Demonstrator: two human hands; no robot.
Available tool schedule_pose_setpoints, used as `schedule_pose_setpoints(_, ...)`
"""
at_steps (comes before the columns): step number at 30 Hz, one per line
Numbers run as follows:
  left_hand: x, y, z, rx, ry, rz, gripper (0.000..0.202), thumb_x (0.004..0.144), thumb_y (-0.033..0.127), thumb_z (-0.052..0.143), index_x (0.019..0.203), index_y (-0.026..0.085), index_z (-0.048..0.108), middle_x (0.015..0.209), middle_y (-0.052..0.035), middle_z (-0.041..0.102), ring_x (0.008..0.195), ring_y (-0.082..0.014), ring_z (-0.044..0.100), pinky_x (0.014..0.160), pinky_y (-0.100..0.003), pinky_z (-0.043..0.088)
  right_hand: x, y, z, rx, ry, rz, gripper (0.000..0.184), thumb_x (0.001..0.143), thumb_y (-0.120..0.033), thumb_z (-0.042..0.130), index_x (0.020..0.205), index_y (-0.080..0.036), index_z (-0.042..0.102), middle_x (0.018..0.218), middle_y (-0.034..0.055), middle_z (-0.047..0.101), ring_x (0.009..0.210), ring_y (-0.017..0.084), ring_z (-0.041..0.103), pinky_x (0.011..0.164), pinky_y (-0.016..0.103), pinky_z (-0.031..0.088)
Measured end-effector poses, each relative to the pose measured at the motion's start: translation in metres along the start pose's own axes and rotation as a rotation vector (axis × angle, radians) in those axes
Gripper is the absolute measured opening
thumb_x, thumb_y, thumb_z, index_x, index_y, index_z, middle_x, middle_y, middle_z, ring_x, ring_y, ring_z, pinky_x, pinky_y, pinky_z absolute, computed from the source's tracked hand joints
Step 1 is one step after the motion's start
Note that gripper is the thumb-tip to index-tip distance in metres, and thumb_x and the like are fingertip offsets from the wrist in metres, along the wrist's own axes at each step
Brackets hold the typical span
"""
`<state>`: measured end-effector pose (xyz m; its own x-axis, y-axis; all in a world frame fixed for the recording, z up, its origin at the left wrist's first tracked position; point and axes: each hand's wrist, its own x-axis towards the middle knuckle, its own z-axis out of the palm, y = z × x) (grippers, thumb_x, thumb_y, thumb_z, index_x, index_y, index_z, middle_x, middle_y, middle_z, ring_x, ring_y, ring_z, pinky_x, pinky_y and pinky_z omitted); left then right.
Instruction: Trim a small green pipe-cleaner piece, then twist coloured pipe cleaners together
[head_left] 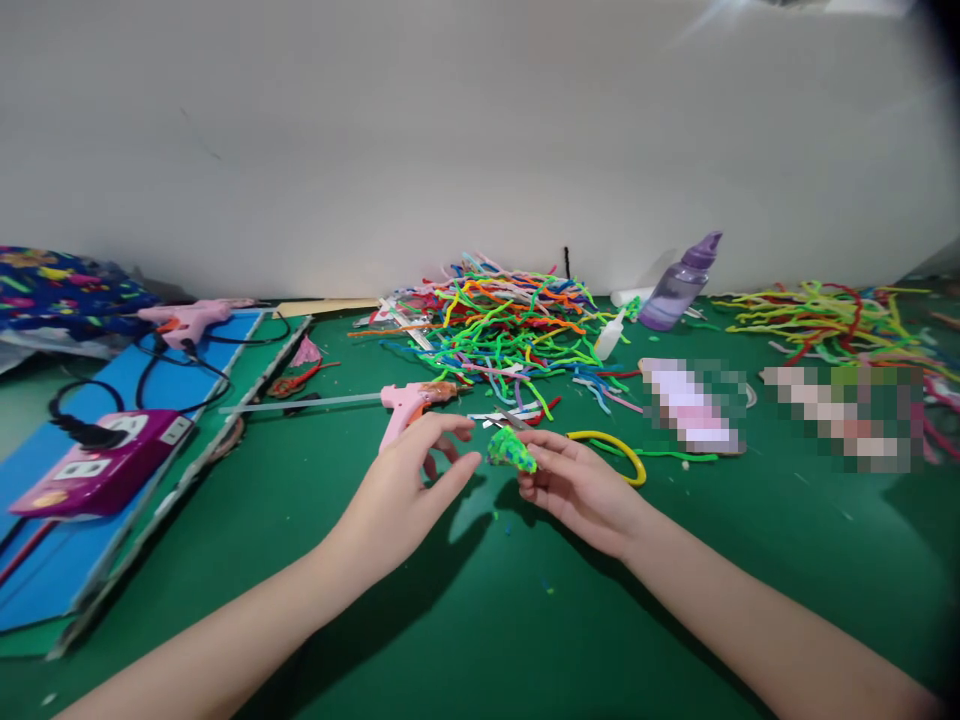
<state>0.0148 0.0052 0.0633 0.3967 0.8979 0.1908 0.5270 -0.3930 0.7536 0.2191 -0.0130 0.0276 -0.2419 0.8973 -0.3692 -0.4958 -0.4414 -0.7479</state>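
Between the fingertips of my right hand is a small green and blue fuzzy piece, pinched at its right end. My left hand hovers just left of it, fingers curved and apart, holding nothing. Behind my left hand a pink hot glue gun lies on the green table, a long clear glue stick running out of its back. Partly hidden behind the fuzzy piece are scissors with red showing near them. A yellow ring-shaped loop lies just past my right hand.
A big heap of coloured pipe cleaners lies against the wall, with another bunch at right. A white squeeze bottle and purple water bottle stand nearby. At left are a purple power strip and second pink glue gun.
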Motion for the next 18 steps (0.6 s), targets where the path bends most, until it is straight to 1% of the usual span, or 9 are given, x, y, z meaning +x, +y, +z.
schedule_pose_setpoints(2,0.003,-0.004,0.002,-0.132,-0.080,-0.072,0.033,0.083,0.037,0.054,0.110,0.018,0.057,0.106,-0.0075,0.065,0.085,-0.0163,0.062,0.071,-0.030,0.053,-0.001,0.003,0.001,-0.015,-0.033,0.007,0.023,0.071,-0.025,0.072,0.092,-0.018,0.066,0.073,0.0002,0.063,0.061,0.008,0.058,0.061,0.022,0.050)
schedule_pose_setpoints(3,0.005,-0.005,0.002,-0.200,-0.125,-0.103,0.034,0.082,0.039,0.055,0.109,0.018,0.058,0.108,-0.0082,0.065,0.088,-0.0174,0.063,0.073,-0.032,0.053,-0.001,0.005,0.002,-0.029,-0.053,0.009,0.024,0.071,-0.026,0.072,0.093,-0.018,0.066,0.073,0.0004,0.064,0.061,0.008,0.059,0.062,0.022,0.050)
schedule_pose_setpoints(7,0.008,-0.009,0.004,-0.371,-0.296,-0.209,0.034,0.077,0.040,0.061,0.101,0.016,0.062,0.099,-0.0078,0.069,0.088,-0.0195,0.064,0.080,-0.036,0.052,-0.003,0.009,0.004,-0.110,-0.128,0.000,0.026,0.073,-0.024,0.069,0.097,-0.017,0.066,0.077,0.0028,0.066,0.065,0.010,0.061,0.067,0.025,0.051)
schedule_pose_setpoints(9,0.009,-0.009,0.004,-0.412,-0.327,-0.247,0.033,0.076,0.038,0.063,0.099,0.015,0.062,0.095,-0.0071,0.069,0.087,-0.0193,0.064,0.080,-0.036,0.051,-0.003,0.011,0.005,-0.181,-0.144,-0.040,0.027,0.073,-0.023,0.068,0.099,-0.016,0.066,0.078,0.0034,0.066,0.066,0.011,0.062,0.069,0.027,0.051)
schedule_pose_setpoints(11,0.009,-0.010,0.004,-0.445,-0.316,-0.270,0.031,0.076,0.037,0.063,0.096,0.014,0.062,0.091,-0.0065,0.069,0.083,-0.0176,0.064,0.078,-0.034,0.051,-0.004,0.011,0.005,-0.315,-0.140,-0.126,0.028,0.073,-0.023,0.067,0.100,-0.017,0.065,0.077,0.0026,0.066,0.066,0.012,0.062,0.069,0.028,0.051)
schedule_pose_setpoints(14,0.010,-0.011,0.003,-0.481,-0.303,-0.300,0.028,0.080,0.037,0.058,0.094,0.013,0.063,0.085,-0.0054,0.068,0.075,-0.0139,0.061,0.070,-0.029,0.050,-0.006,0.010,0.004,-0.630,-0.100,-0.337,0.025,0.077,-0.026,0.064,0.102,-0.020,0.064,0.078,0.0018,0.065,0.067,0.012,0.061,0.065,0.027,0.051)
schedule_pose_setpoints(16,0.010,-0.011,0.004,-0.508,-0.316,-0.309,0.029,0.082,0.038,0.056,0.095,0.013,0.063,0.084,-0.0050,0.066,0.074,-0.0127,0.060,0.067,-0.027,0.049,-0.008,0.010,0.003,-0.832,-0.069,-0.497,0.020,0.080,-0.027,0.061,0.099,-0.022,0.066,0.084,0.0031,0.065,0.073,0.013,0.061,0.066,0.027,0.051)
schedule_pose_setpoints(18,0.010,-0.012,0.005,-0.528,-0.326,-0.304,0.029,0.083,0.039,0.054,0.095,0.014,0.063,0.085,-0.0047,0.066,0.074,-0.0124,0.059,0.067,-0.026,0.048,-0.009,0.009,0.002,-0.966,-0.046,-0.643,0.017,0.081,-0.026,0.060,0.096,-0.022,0.067,0.093,0.0048,0.064,0.083,0.015,0.061,0.070,0.029,0.051)
